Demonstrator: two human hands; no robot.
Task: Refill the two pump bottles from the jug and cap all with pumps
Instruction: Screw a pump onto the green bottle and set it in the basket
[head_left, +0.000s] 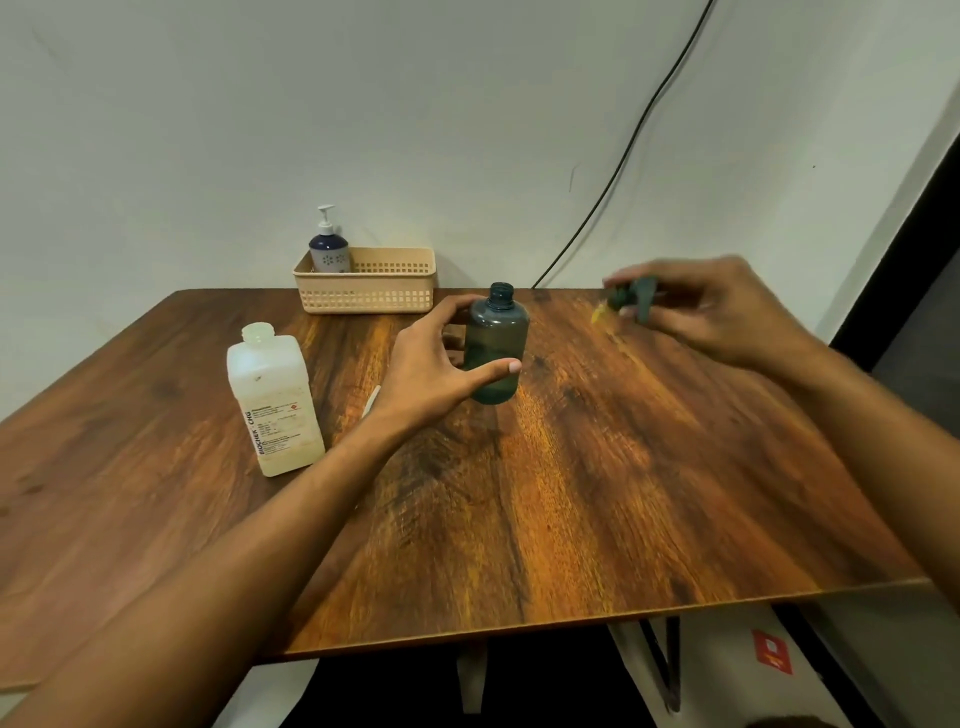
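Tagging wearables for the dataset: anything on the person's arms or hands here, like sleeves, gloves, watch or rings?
Nothing worn that shows. Both forearms are bare all the way to the frame edge, with no sleeve cuffs in view. The left hand has no glove, watch, band or ring visible. The right hand also looks bare, but it is motion-blurred, so a thin ring could not be ruled out.

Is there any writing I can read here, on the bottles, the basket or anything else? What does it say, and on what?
"BIOCHEK - CHG", as best it reads: printed sideways on the label of the white translucent square plastic jug.
Small print on that label: too small to read.
Red tag on the white object below the table: too blurred to read.
Nothing else bears writing.
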